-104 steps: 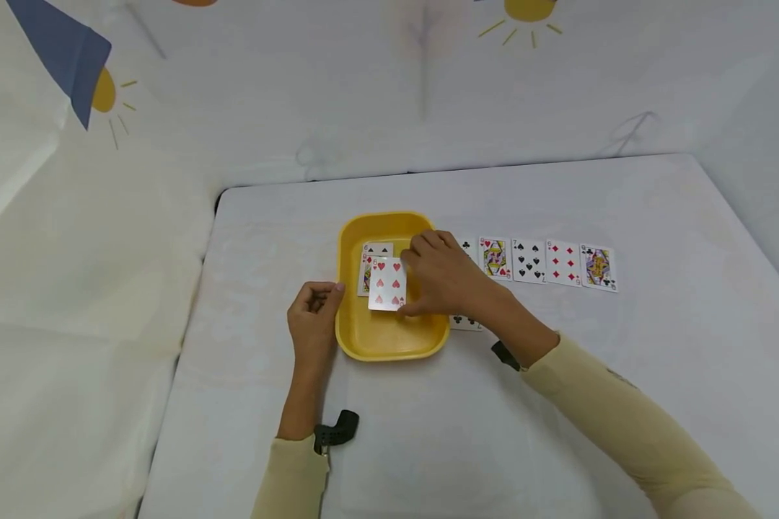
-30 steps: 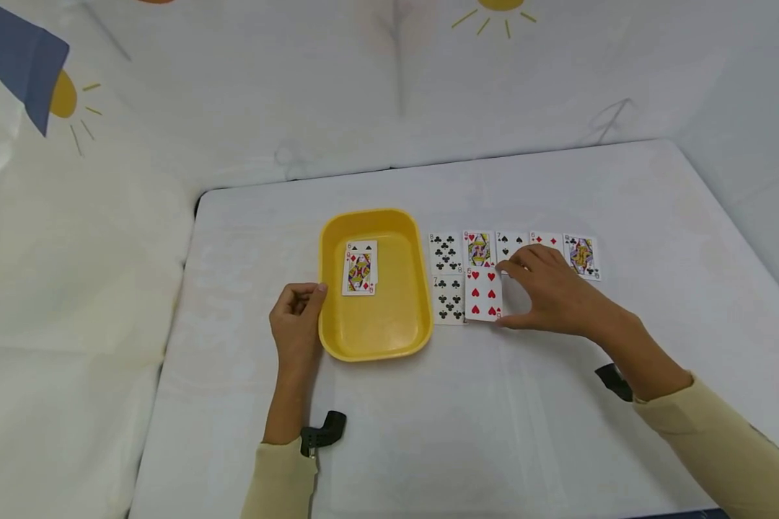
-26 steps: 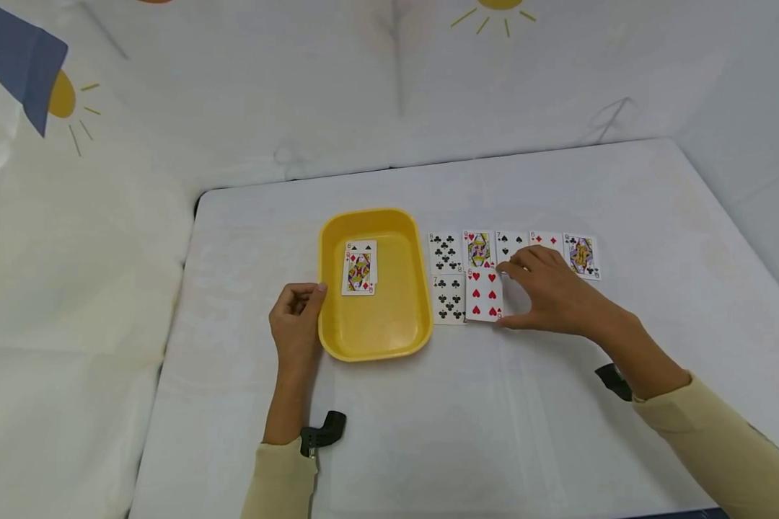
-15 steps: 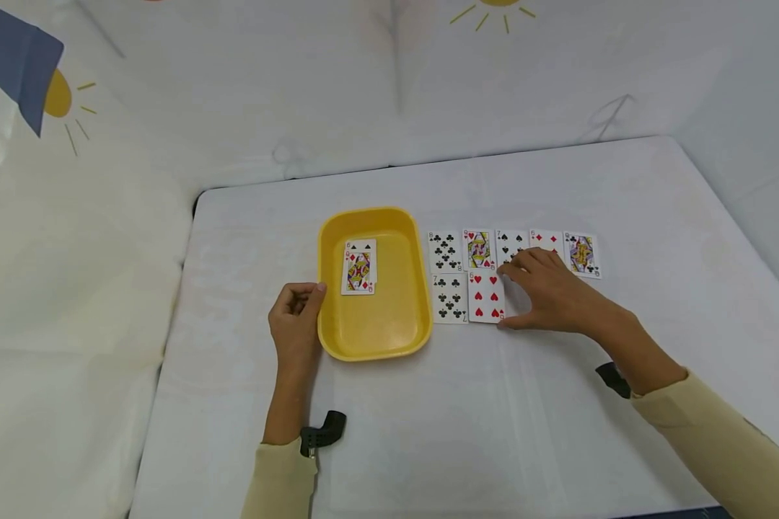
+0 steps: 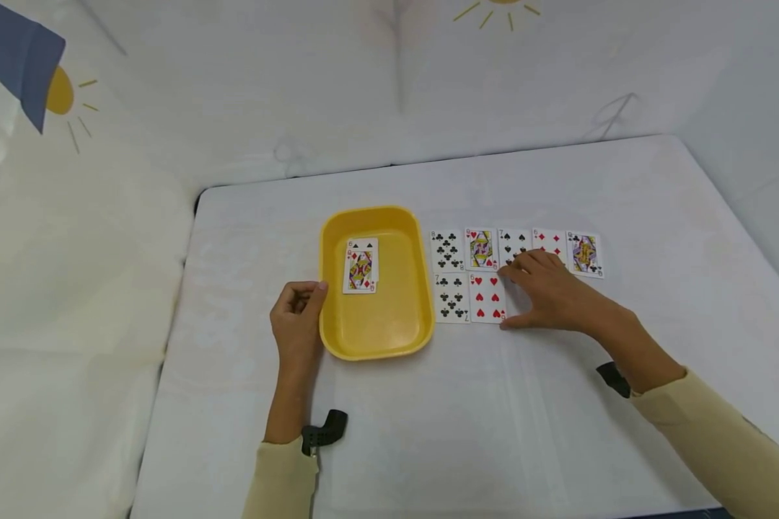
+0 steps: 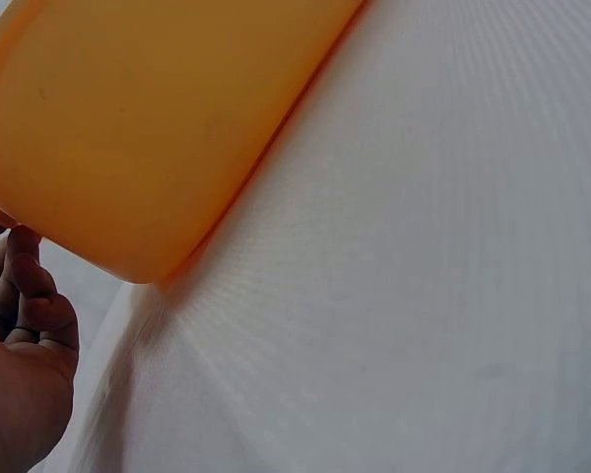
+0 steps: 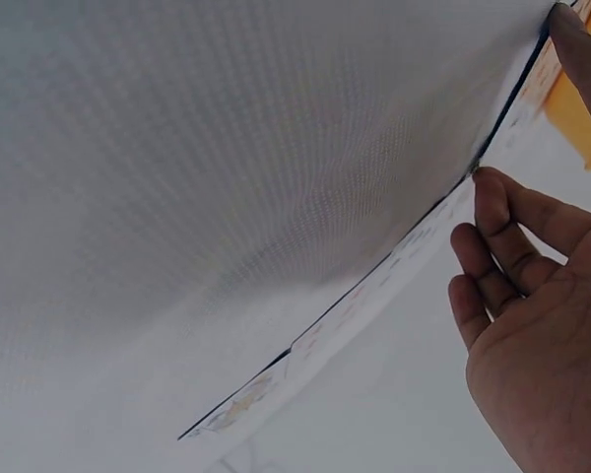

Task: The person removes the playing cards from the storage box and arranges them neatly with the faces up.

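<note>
Two rows of cards show in the head view. The right hand rests with relaxed fingers beside the thin six-of-hearts playing card, which lies flat on the white surface, second in the near row. Judged light, flexible and slick; lift it by an edge. The left hand, fingers curled, touches the yellow plastic tray.

Left wrist view: fingers meet the tray wall.

Right wrist view: fingertips touch card edges, grip apart.

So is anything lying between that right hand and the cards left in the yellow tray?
Yes. The right hand rests beside the six of hearts; that card, the seven of clubs and the tray wall lie between it and the tray cards.
</note>
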The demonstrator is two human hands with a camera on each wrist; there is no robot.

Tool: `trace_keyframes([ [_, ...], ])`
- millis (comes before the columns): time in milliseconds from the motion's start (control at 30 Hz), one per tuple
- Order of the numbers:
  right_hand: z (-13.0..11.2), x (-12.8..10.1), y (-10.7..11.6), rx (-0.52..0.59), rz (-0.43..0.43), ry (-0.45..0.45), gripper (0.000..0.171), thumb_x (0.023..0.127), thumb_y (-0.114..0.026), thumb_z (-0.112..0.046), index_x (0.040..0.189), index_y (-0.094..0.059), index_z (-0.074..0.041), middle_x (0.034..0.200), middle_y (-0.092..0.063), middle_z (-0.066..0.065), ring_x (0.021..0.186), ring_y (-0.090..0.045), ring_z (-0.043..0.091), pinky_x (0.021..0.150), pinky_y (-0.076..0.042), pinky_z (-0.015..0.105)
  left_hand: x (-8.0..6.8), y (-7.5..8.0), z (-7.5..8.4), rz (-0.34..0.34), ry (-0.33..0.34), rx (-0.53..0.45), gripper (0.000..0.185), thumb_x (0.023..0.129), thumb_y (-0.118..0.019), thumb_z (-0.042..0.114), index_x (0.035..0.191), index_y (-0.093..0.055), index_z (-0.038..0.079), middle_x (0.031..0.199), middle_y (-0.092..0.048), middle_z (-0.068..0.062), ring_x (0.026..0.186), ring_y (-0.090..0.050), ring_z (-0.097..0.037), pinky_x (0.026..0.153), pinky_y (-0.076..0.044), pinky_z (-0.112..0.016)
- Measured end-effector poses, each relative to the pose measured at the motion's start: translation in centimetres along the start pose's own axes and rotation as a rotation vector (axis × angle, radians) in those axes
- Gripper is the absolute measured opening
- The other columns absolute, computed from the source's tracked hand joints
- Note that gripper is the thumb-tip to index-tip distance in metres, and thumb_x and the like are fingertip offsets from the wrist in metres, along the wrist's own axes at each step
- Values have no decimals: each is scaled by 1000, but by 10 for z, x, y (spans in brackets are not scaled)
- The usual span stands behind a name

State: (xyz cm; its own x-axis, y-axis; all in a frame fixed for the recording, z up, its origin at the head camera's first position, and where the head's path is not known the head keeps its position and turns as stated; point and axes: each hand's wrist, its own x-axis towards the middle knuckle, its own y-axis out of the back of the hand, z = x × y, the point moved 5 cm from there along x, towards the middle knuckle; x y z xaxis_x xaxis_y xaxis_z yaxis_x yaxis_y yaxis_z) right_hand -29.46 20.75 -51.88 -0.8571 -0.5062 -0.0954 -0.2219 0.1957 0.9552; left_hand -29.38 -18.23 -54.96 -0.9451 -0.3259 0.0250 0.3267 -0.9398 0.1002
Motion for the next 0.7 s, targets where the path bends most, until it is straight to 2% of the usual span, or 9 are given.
trace_keyframes([
  [200,-7,2,9,-19,53,11,83,69,-89,-49,130,-61,-1,119,-54,12,123,-41,36,106,-30,53,0,0,0,-6,5,6,34,90,-75,40,100,-70,8,92,-66,-9,74,-58,-21,62,-50,-21],
  [467,-34,18,26,63,189,129,69,75,-87,-42,126,-64,-1,113,-59,11,113,-47,32,102,-34,52,0,0,-3,4,16,-2,33,90,-75,39,99,-70,7,91,-65,-10,74,-58,-21,62,-51,-21],
  [700,-60,37,31,88,235,184,63,80,-83,-43,125,-65,-3,111,-59,9,114,-48,31,104,-33,51,-1,-4,-5,2,25,-6,31,91,-75,37,99,-69,7,91,-65,-10,75,-58,-21,63,-51,-22],
])
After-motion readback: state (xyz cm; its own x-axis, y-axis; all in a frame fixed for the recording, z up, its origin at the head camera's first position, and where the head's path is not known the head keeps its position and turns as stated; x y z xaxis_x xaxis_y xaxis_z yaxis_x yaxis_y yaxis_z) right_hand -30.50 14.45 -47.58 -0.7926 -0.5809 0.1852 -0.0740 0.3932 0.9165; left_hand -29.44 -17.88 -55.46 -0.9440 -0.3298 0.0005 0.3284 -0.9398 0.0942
